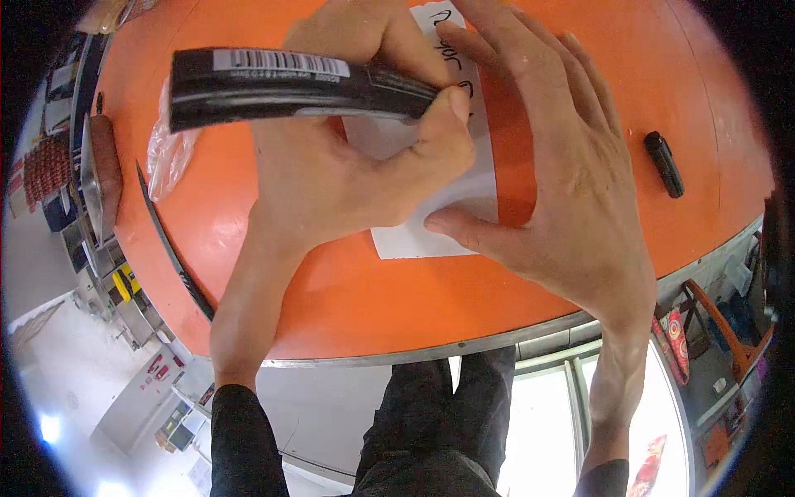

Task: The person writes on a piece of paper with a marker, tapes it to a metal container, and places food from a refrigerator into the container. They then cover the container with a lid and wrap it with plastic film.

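A thick black marker pen [281, 87], with a barcode label on its barrel, is pinched between the thumb and fingers of my left hand [356, 157]. Its tip is hidden behind the thumb, over a white strip of paper [431, 240]. Black handwriting [447, 41] runs along the paper, partly covered by my hands. On the paper's right side, my right hand [563, 149] lies with fingers spread and its thumb on the sheet. A black marker cap [664, 164] lies off to the right.
The orange tabletop [331, 315] ends at a metal edge [464, 348] close to my body. A crumpled clear plastic bag [170, 153] and a long, thin dark strip [172, 240] lie at left. Below right are a lit glass case [546, 406] and an orange-brown frame [719, 323].
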Demonstrator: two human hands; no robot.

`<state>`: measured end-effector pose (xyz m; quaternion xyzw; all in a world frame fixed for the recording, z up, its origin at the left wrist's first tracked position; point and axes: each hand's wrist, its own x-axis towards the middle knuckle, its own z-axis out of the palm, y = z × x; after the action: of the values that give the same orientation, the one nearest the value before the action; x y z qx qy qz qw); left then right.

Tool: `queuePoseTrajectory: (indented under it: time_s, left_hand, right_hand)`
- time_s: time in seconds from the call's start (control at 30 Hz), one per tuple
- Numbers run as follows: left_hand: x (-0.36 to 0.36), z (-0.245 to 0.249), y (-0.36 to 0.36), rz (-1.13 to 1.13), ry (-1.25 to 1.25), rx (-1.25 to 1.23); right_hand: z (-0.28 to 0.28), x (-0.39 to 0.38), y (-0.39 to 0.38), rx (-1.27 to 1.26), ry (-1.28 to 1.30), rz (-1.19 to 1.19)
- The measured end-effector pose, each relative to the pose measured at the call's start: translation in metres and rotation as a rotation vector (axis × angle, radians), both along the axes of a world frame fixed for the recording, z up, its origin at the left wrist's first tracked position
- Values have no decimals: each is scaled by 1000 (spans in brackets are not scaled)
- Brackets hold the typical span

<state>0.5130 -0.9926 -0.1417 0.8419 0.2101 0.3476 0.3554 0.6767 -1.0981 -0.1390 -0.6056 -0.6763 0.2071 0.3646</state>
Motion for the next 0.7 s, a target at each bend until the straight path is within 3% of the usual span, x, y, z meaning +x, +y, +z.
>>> queuePoseTrajectory:
  time_s: [0.1,0.17,0.27,0.4,0.47,0.57,0.7]
  left_hand:
    - [-5,-3,2,15,-14,-105]
    - [-7,-11,12,-108,-26,125]
    - [-10,-21,6,11,-126,-25]
    - [-1,-8,11,-135,-84,121]
    - [7,0,5,-192,-145,158]
    - [2,-10,3,-75,-140,50]
    - [-1,-4,10,-181,-55,59]
  right_hand:
    - [0,-1,5,13,4,1]
    - [-1,-3,5,17,7,4]
    - [-6,-5,6,118,27,-29]
    - [-6,-4,4,155,-13,-44]
    - [-4,5,-37,-56,-75,-100]
    - [-7,27,-162,-686,-318,-204]
    - [-12,46,-283,-1259,-514,-106]
